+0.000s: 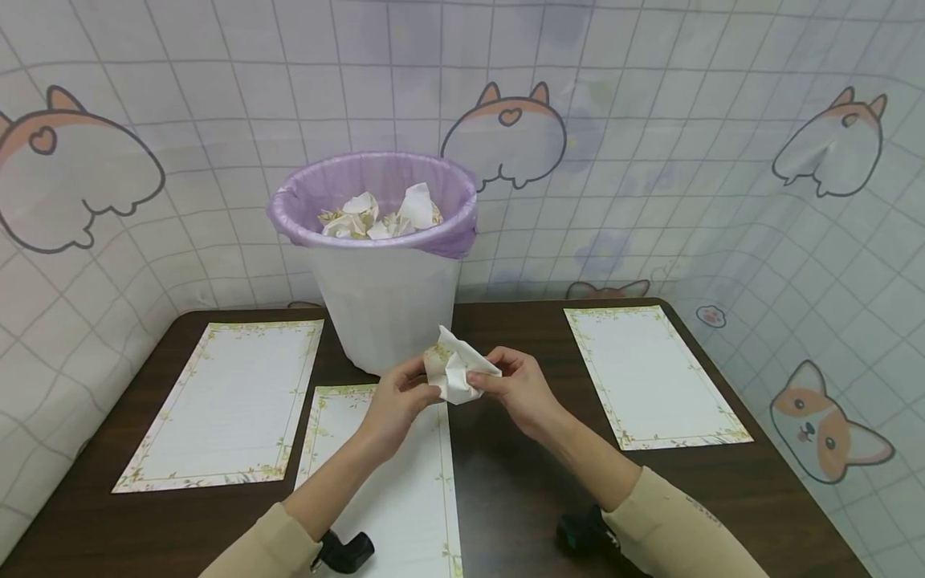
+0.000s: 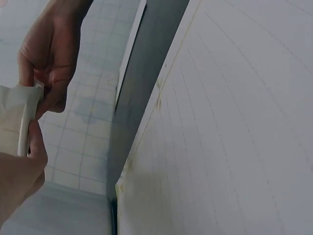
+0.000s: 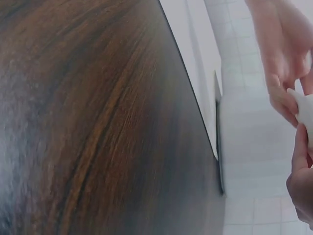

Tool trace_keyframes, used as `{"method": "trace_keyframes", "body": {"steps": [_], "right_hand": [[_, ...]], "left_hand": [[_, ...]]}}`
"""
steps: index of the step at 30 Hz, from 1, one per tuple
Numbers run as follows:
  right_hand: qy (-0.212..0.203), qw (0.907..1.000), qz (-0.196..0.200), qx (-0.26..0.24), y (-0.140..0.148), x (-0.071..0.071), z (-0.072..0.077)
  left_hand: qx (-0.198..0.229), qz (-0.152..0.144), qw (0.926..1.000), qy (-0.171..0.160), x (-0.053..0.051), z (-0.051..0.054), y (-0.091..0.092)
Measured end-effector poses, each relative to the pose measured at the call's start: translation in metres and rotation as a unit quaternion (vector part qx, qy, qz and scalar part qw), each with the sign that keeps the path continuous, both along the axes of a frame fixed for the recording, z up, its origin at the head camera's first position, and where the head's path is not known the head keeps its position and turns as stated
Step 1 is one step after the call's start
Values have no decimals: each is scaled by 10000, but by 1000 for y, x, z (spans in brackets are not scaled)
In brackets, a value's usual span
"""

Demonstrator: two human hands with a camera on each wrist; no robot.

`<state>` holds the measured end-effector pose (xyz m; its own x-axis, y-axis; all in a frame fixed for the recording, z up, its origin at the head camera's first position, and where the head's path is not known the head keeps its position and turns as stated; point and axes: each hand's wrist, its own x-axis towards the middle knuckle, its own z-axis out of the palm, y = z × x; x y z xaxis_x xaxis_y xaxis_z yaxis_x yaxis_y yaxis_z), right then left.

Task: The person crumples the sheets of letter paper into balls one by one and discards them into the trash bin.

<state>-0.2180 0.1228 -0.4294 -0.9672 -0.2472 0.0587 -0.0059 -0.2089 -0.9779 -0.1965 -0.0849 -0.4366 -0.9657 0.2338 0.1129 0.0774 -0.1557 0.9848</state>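
Between both hands, raised over the table in front of the bin, is a crumpled sheet of paper (image 1: pixel 457 371) with a printed floral edge. My left hand (image 1: pixel 396 401) pinches its left side between thumb and fingers. On the other side my right hand (image 1: pixel 522 391) pinches it, thumb toward me. The left wrist view has the folded paper (image 2: pixel 14 115) at its left edge, gripped from both sides. In the right wrist view only part of the paper (image 3: pixel 305 115) shows at the right edge.
A white bin (image 1: pixel 386 301) with a purple liner (image 1: pixel 289 213) stands at the back, holding several crumpled papers (image 1: pixel 415 210). Flat floral-bordered sheets lie on the dark table (image 1: pixel 506 498): one left (image 1: pixel 231 401), one right (image 1: pixel 654 377), one under my left arm (image 1: pixel 405 490).
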Motion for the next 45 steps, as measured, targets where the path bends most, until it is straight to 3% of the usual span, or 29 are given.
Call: {"method": "trace_keyframes", "body": {"steps": [2,4,7,10,16,25,28,33,35,40,45], "right_hand": [[-126,9998,-47,-132,0,0,0],[-201,9996,-27,-219,0,-1,-1],[-260,9993,11,-270,-2,0,-1],[-296,9992,19,-270,-5,0,-1],[-314,9990,84,-321,-10,0,0],[118,9995,243,-143,-13,0,-4],[335,9985,413,-161,-11,0,-5],[560,9914,948,-701,-5,2,-3],[496,9902,1031,-805,-4,1,-3],[3,9953,879,-402,-4,-3,-6],[-565,9879,1411,-325,-4,-4,-2]], "left_hand": [[-223,-233,9994,140,1,0,-2],[-565,-273,9973,371,1,0,-2],[-1079,9,9920,660,1,1,-1],[-1257,254,9882,834,1,2,1],[-1242,493,9846,1124,1,5,1],[-710,416,9941,702,-3,5,2],[-627,425,9947,689,-4,5,1],[-550,453,9939,846,-7,6,-1],[-565,434,9926,986,-8,6,-2],[-754,411,9871,1354,-8,6,-4],[-806,418,9809,1718,-10,4,-8]]}}
